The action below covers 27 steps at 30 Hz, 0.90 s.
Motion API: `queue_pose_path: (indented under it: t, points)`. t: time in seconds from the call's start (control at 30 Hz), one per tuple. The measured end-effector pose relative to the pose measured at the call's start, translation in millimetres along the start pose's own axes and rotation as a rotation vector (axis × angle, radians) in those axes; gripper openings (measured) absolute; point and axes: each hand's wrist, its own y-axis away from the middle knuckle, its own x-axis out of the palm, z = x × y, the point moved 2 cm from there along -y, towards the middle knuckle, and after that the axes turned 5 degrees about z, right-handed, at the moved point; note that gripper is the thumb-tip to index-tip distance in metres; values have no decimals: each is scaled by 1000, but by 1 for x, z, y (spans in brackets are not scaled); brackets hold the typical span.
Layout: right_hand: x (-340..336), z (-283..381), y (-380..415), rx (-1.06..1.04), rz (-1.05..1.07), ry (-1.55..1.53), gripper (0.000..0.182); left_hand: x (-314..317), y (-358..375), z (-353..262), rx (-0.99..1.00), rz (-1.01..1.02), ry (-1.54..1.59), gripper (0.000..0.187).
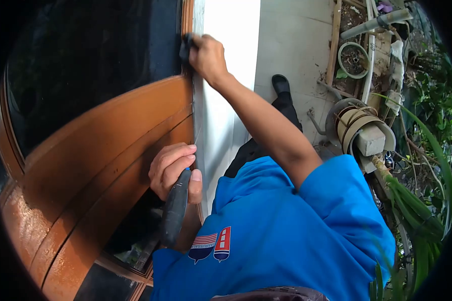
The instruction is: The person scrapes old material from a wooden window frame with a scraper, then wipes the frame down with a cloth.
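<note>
My left hand [173,170] is closed around a screwdriver [176,208] with a dark handle and a blue band near its top. Its thin shank points up along the edge of a brown wooden door [135,118]. Higher up, my right hand [209,56] grips a small black object [186,48] against the same edge, beside a dark glass pane [95,55]. The fingers cover most of that object, so its kind cannot be made out. A grey-white strip [199,100] runs alongside the door edge, next to both hands.
A bright white surface [231,45] stands right of the door edge. Pale floor tiles [296,50] lie beyond, with my dark shoe [281,84] on them. Farther right are a round pot [353,60], a cream container holding a concrete block [371,140], and leafy plants [412,200].
</note>
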Motion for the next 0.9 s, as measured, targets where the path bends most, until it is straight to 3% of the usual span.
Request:
queue_pose_path:
  t: [0.2, 0.23, 0.4, 0.43, 0.57, 0.7, 0.8, 0.9]
  points:
    - [16, -2, 138, 119, 236, -43, 12, 1, 23, 1, 37, -49, -64, 27]
    - [14, -6, 138, 145, 282, -32, 12, -4, 24, 3, 55, -50, -89, 27]
    - [-1, 2, 75, 98, -69, -124, 26, -19, 23, 3, 68, -83, -184, 29]
    - [11, -7, 62, -4, -114, -117, 25, -22, 24, 1, 77, -87, -192, 29]
    - [12, 1, 77, -156, -34, -28, 25, -27, 23, 1, 141, -97, -187, 30]
    - [1, 37, 59, -424, 69, -173, 33, -27, 28, 0, 165, -106, -148, 28]
    - [-2, 39, 48, -501, 108, -175, 27, -28, 27, 1, 141, -103, -134, 28]
    - [-4, -8, 60, -338, 162, -61, 26, -30, 24, 6, 128, -129, -131, 26]
